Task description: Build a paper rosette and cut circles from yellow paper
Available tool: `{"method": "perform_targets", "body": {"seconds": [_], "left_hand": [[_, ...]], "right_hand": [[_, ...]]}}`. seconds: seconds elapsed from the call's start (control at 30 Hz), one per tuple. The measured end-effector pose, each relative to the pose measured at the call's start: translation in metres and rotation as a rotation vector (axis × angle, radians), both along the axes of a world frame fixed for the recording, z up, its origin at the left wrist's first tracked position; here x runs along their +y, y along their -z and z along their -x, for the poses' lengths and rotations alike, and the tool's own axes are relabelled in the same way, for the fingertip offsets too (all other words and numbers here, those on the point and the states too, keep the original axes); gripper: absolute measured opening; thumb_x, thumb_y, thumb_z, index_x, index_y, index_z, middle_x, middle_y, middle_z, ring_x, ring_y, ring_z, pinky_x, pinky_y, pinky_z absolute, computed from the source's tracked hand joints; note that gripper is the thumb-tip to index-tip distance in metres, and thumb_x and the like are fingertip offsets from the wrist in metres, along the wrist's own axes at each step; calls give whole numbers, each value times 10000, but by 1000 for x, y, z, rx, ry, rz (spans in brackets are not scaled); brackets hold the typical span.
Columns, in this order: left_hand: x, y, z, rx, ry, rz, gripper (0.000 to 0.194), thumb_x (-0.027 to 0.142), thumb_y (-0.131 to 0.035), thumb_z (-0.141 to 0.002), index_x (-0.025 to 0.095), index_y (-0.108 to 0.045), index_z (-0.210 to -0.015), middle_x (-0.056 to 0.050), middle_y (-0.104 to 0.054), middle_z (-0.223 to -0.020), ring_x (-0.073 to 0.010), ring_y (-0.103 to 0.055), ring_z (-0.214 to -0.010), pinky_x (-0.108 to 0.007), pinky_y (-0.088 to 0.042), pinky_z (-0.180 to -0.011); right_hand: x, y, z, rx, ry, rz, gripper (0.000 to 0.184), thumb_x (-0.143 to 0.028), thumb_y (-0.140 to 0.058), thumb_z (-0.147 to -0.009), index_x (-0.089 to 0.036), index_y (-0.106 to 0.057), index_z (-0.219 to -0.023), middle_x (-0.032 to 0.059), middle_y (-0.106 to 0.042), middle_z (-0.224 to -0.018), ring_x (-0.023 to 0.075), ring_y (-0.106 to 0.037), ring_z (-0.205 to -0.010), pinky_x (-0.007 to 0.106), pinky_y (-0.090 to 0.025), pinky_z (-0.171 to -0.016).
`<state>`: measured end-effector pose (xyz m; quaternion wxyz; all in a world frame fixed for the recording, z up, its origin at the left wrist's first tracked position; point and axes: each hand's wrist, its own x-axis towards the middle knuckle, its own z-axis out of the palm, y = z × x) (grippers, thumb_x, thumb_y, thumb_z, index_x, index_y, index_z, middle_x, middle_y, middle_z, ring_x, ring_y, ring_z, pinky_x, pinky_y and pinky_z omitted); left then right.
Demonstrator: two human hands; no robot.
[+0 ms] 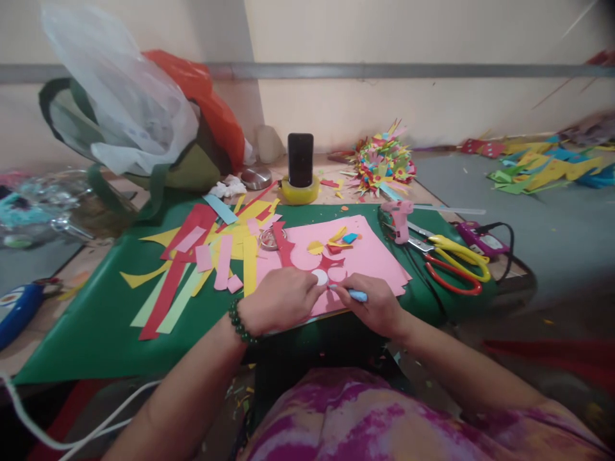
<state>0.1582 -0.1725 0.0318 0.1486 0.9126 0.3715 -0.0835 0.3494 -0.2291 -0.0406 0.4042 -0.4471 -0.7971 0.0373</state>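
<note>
My left hand [283,298], wearing a dark green bead bracelet, rests on a stack of pink paper [375,250]. Its fingers are drawn together, the tips against a small white disc [319,277] on the paper. My right hand [375,304] pinches a light blue pen [358,295], whose tip is at the disc's right edge. Just beyond the disc lies a red paper offcut [331,261] with curved cut-outs. Farther up on the pink paper are small yellow, red and blue paper pieces [350,238]. The undersides of both hands are hidden.
Paper strips [223,259] cover the green mat's left. At right lie a pink glue gun [398,221] with its cord and scissors with red [454,275] and yellow handles. Behind stand a phone [300,160], a colourful paper ball [384,160] and a bag [192,163].
</note>
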Motion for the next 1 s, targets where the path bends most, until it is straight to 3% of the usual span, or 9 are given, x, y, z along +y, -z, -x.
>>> {"method": "perform_targets", "body": {"seconds": [0.23, 0.37, 0.5, 0.8, 1.0], "left_hand": [[35, -28, -24, 174, 205, 142, 435, 328, -359, -948, 122, -714, -804, -103, -732, -820, -162, -580, -657, -272, -355, -574], [33, -37, -38, 277, 235, 117, 411, 291, -387, -914, 101, -750, -882, -142, -744, -895, -189, -606, -714, -285, -360, -578], [29, -38, -39, 312, 220, 102, 412, 268, -384, -909, 96, -758, -913, -158, -749, -941, -207, -633, -753, -288, -360, -572], [31, -33, -33, 237, 205, 96, 435, 319, -368, -929, 97, -742, -918, -157, -738, -933, -215, -614, -733, -306, -364, -591], [34, -31, -24, 171, 175, 157, 418, 347, -371, -940, 128, -685, -772, -101, -701, -791, -173, -553, -647, -288, -351, -577]], "right_hand": [[-7, -2, 13, -147, -86, -186, 168, -217, -512, -974, -188, -635, -863, 37, -662, -661, 147, -612, -581, 249, -463, -553], [1, 6, 26, -242, -101, -268, 164, -196, -509, -973, -167, -639, -877, 63, -668, -694, 169, -631, -633, 264, -469, -568], [5, 10, 29, -237, -113, -225, 184, -195, -485, -981, -182, -626, -863, 61, -664, -718, 171, -640, -663, 260, -468, -576], [-1, 4, 0, -137, -40, -78, 230, -223, -500, -973, -201, -601, -767, 17, -648, -618, 132, -593, -527, 244, -431, -523], [0, -16, -26, 238, 146, -116, 172, -258, -564, -937, -210, -633, -787, 6, -674, -664, 131, -610, -551, 244, -469, -533]]}}
